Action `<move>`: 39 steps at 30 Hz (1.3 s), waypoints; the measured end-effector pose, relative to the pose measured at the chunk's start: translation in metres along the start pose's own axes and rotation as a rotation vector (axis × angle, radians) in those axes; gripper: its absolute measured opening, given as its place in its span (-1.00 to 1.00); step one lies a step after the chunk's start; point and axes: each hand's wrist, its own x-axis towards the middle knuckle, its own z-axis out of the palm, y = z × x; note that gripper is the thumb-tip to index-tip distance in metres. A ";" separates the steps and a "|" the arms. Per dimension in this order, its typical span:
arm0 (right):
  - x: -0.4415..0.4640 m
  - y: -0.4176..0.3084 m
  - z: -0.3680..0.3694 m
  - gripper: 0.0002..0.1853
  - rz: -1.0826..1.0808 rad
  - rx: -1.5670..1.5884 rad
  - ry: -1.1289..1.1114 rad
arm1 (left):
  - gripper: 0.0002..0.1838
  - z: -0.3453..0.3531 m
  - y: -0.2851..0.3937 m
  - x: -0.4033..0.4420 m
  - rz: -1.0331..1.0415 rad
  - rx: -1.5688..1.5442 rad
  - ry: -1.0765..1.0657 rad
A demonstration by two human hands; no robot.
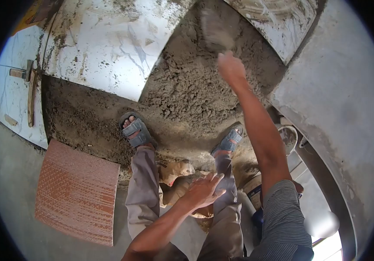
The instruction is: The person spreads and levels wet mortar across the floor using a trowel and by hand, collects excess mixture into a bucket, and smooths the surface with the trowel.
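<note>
My right hand (231, 67) is wrapped round the handle of a trowel, reaching out over the wet grey-brown mortar (191, 85). Motion smears the trowel's blade (215, 30), which is over the far part of the mortar between two pale tiles. My left hand (202, 191) hangs above my right leg with its fingers stretched out, holding nothing. To the left of the mortar lies a large white tile (104, 48), spattered with dirt. Another white tile (280, 19) lies at the upper right.
A hammer (31, 93) lies on a tile at the far left. A reddish tile (78, 195), ridged side up, lies on the grey floor. Crumpled sacking (176, 172) is between my legs. A bucket (288, 138) stands right of my arm, beside a raised concrete surface (339, 78).
</note>
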 end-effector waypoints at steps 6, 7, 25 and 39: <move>0.030 0.066 0.012 -0.54 0.028 -0.063 0.063 | -0.40 0.009 -0.003 0.005 -0.010 0.009 -0.001; 0.030 0.088 0.012 -0.54 0.037 -0.063 0.061 | -0.40 0.009 -0.004 0.005 -0.006 0.008 0.010; 0.050 0.169 0.002 -0.71 -0.184 -0.225 0.096 | -0.41 0.034 -0.007 0.018 0.007 0.128 -0.012; 0.046 0.239 0.032 -0.70 -0.135 -0.297 0.185 | -0.43 0.043 -0.008 0.021 0.035 0.120 0.044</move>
